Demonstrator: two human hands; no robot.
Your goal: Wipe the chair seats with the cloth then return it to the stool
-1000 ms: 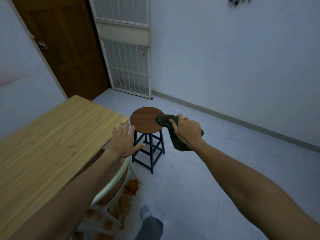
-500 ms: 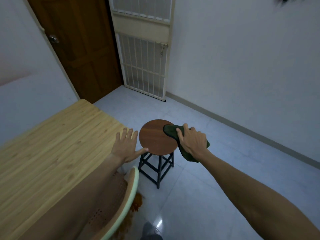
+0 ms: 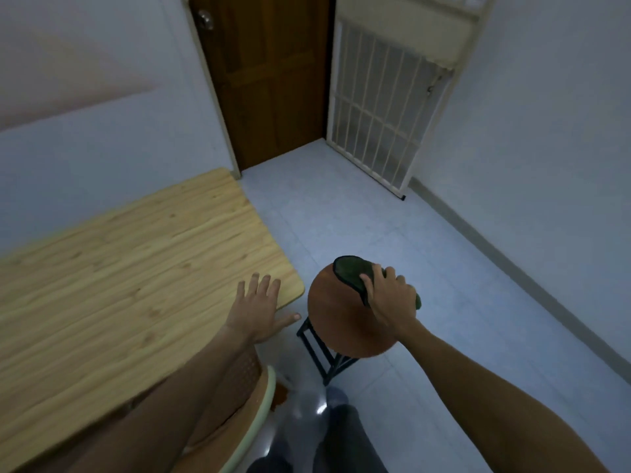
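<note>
Right hand (image 3: 389,298) has its fingers clamped on the dark green cloth (image 3: 351,272), which lies on the far edge of the round stool (image 3: 338,319) seat. Looks like the return step: cloth down on the stool, not released. Left hand (image 3: 257,307) hovers empty over the table (image 3: 136,261) corner, fingers spread. Next: let go, check the cloth doesn't slide off the rim.

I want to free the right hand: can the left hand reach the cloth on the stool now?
Probably yes. The left hand is open and empty beside the stool, nothing stands between, but the right hand covers much of the cloth.
</note>
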